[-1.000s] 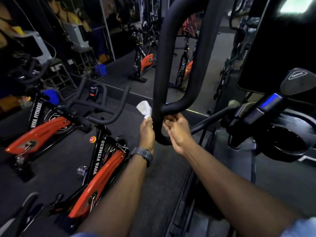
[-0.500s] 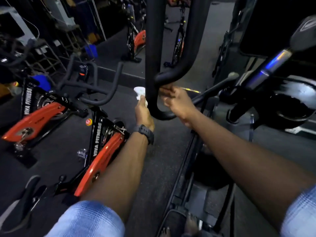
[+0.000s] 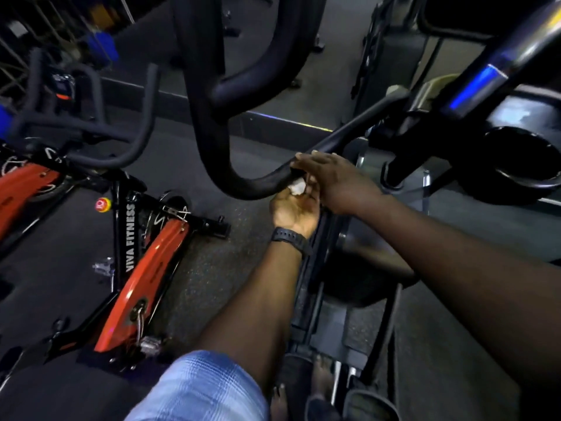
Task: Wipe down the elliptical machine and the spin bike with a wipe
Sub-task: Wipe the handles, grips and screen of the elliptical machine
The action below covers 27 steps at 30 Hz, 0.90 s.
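Observation:
The elliptical machine's black looped handlebar hangs in front of me, its lower bend curving right into a slanted bar. My left hand, palm up with a dark watch on the wrist, presses a small crumpled white wipe against the underside of that bend. My right hand lies over the top of the same bar, fingers wrapped on it just above the wipe. The orange and black spin bike, marked VIVA FITNESS, stands on the floor to the left.
A second orange spin bike sits at the far left with black handlebars above it. The elliptical's dark flywheel housing and blue-lit arm fill the right. My bare feet rest on its pedals below. Grey floor lies between the machines.
My view has tilted down. My left hand with the wipe has gone from the left side of the handlebar loop to under its lower bend, palm up. My right hand stays on the bar.

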Each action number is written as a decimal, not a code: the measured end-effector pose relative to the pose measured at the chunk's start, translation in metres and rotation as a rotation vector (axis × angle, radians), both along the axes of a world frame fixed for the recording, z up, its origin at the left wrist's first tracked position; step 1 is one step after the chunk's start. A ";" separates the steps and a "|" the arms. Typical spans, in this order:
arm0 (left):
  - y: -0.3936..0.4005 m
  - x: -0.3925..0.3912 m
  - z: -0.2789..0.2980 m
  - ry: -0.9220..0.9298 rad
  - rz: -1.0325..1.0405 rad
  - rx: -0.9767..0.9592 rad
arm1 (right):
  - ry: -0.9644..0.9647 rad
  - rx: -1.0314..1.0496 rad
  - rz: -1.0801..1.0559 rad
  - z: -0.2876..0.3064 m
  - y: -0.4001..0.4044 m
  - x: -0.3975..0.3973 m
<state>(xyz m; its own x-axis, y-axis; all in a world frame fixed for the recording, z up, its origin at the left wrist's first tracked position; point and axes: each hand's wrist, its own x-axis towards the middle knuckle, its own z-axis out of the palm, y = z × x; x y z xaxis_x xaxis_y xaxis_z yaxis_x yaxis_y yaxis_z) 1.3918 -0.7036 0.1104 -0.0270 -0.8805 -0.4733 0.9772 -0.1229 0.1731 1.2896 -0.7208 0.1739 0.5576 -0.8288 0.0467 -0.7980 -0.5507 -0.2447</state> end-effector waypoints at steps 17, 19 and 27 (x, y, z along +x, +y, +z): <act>-0.003 0.036 0.010 0.039 0.213 -0.135 | -0.168 0.023 0.077 -0.013 0.010 0.040; 0.013 0.063 0.020 -0.107 0.258 -0.141 | -0.234 0.217 0.090 0.002 0.031 0.066; 0.023 0.126 0.132 -1.002 0.248 -0.092 | -0.317 0.154 -0.120 0.091 0.067 0.110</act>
